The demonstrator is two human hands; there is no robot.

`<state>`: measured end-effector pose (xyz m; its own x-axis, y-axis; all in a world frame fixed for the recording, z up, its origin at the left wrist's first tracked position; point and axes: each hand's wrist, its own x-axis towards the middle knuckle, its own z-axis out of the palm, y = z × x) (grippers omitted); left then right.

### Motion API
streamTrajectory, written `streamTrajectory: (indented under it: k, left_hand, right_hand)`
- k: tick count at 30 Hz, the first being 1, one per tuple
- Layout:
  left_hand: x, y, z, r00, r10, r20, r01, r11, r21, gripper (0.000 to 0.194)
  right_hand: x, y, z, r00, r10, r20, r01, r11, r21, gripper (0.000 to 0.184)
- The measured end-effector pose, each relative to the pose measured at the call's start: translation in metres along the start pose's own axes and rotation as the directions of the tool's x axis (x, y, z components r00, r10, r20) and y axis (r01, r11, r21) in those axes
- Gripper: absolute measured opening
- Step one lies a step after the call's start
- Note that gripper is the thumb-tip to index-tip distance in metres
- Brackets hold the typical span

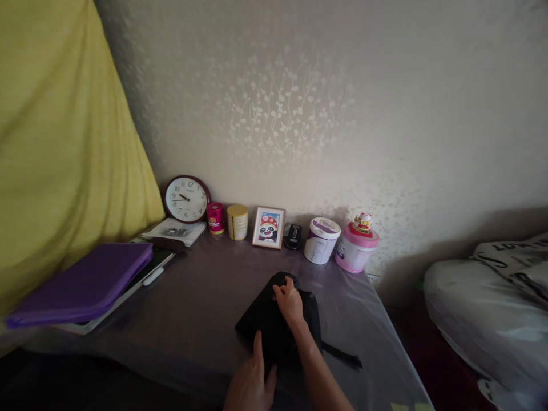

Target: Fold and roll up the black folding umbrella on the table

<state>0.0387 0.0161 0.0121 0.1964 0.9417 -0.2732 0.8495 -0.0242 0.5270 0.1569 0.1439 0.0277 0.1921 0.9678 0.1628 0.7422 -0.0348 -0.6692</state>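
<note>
A black cloth bag (268, 325), soft and creased, lies on the grey-covered table near the front. A thin black strap (342, 354) trails from it to the right. My right hand (289, 298) is over the bag's far end, with its fingers closed in a pinch on the dark fabric there. At the bag's near left edge is my left hand (252, 379), its index finger stretched out and its thumb apart. The dark cloth hides the bag's exact shape and any opening.
Along the wall stand a clock (187, 198), a pink can (215, 218), a yellow-lidded jar (237, 222), a panda picture frame (269, 227), a black device (293, 236), a white tub (322, 241) and a pink tub (357, 249). A purple folder (85, 282) lies left.
</note>
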Motion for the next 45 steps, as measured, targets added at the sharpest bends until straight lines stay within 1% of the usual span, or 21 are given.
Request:
streamTrajectory:
  k: [3,6,8,10,11,12,13,15,16,17,18,19,20,22,28,30,32,35,39,42,45]
  left_hand:
    - [-0.006,0.000,-0.005,1.000,-0.009,-0.007,0.009,0.997,-0.079,0.066]
    - [-0.009,0.002,-0.009,0.998,0.066,-0.007,-0.066,0.994,-0.087,0.072]
    - [-0.007,0.002,-0.008,0.993,0.114,0.019,-0.113,0.992,-0.047,0.076]
    - [-0.002,0.002,-0.004,0.992,0.115,0.045,-0.116,0.993,0.010,0.076]
    - [0.001,0.001,-0.002,0.993,0.107,0.047,-0.108,0.994,0.030,0.075]
    - [0.003,0.000,0.000,0.994,0.102,0.045,-0.104,0.994,0.039,0.075]
    - [0.005,-0.001,0.002,0.994,0.099,0.041,-0.100,0.994,0.040,0.076]
    - [0.008,-0.002,0.004,0.995,0.090,0.038,-0.091,0.995,0.037,0.076]
    - [0.009,-0.002,0.004,0.996,0.083,0.040,-0.084,0.996,0.038,0.075]
    - [0.009,-0.002,0.004,0.996,0.077,0.047,-0.079,0.996,0.037,0.074]
    - [0.009,-0.001,0.003,0.996,0.073,0.052,-0.075,0.997,0.033,0.073]
    - [0.008,-0.001,0.002,0.996,0.069,0.056,-0.071,0.997,0.026,0.074]
    - [0.008,0.000,0.001,0.996,0.069,0.059,-0.070,0.997,0.015,0.075]
    - [0.007,0.000,0.000,0.996,0.069,0.055,-0.069,0.998,-0.005,0.077]
    - [0.008,-0.002,0.003,0.997,0.055,0.053,-0.055,0.998,-0.008,0.079]
    - [0.009,-0.003,0.003,0.997,0.054,0.046,-0.053,0.998,-0.015,0.078]
    - [0.009,-0.003,0.003,0.997,0.057,0.048,-0.055,0.998,-0.033,0.078]
    - [0.009,-0.004,0.002,0.997,0.069,0.043,-0.064,0.994,-0.091,0.075]
    - [0.008,-0.007,-0.001,0.996,0.085,0.028,-0.077,0.976,-0.202,0.072]
    - [0.007,-0.009,-0.007,0.998,0.058,0.040,-0.045,0.961,-0.271,0.071]
    - [0.005,-0.009,-0.014,0.998,0.047,0.052,-0.028,0.949,-0.314,0.070]
  right_hand:
    - [-0.003,-0.006,-0.001,0.998,0.008,0.055,-0.006,1.000,-0.027,0.042]
    - [-0.004,-0.009,0.000,0.998,-0.007,0.069,0.012,0.997,-0.072,0.042]
    - [-0.006,-0.009,0.001,0.997,-0.047,0.064,0.053,0.994,-0.097,0.037]
    - [-0.011,-0.008,0.000,0.991,-0.122,0.061,0.128,0.987,-0.094,0.030]
    - [-0.016,-0.007,-0.002,0.982,-0.182,0.057,0.186,0.979,-0.079,0.027]
    - [-0.021,-0.006,-0.004,0.965,-0.259,0.049,0.261,0.964,-0.053,0.025]
    - [-0.028,-0.005,-0.007,0.937,-0.347,0.045,0.348,0.937,-0.020,0.023]
    - [-0.044,-0.002,-0.014,0.857,-0.513,0.042,0.511,0.858,0.046,0.024]
    - [-0.051,0.000,-0.017,0.818,-0.573,0.049,0.569,0.819,0.067,0.024]
    - [-0.057,0.003,-0.020,0.788,-0.614,0.052,0.610,0.789,0.077,0.024]
    - [-0.060,0.006,-0.021,0.768,-0.638,0.052,0.635,0.769,0.073,0.024]
    - [-0.060,0.010,-0.022,0.759,-0.649,0.049,0.647,0.760,0.057,0.023]
    - [-0.058,0.014,-0.022,0.759,-0.649,0.042,0.649,0.760,0.032,0.022]
    - [-0.045,0.022,-0.019,0.776,-0.630,0.041,0.631,0.775,-0.022,0.022]
    - [0.021,0.040,-0.005,0.855,-0.514,0.071,0.519,0.843,-0.141,0.027]
    - [0.038,0.044,-0.005,0.895,-0.442,0.065,0.446,0.876,-0.181,0.029]
    - [0.048,0.049,-0.008,0.935,-0.353,0.041,0.353,0.911,-0.214,0.030]
    - [0.051,0.062,-0.021,0.966,-0.258,0.003,0.252,0.939,-0.236,0.031]
    - [0.036,0.082,-0.040,0.982,-0.190,-0.013,0.181,0.949,-0.257,0.030]
    - [0.022,0.092,-0.048,0.993,-0.117,-0.001,0.112,0.950,-0.292,0.030]
    - [0.014,0.095,-0.055,0.996,-0.083,0.033,0.089,0.939,-0.333,0.028]
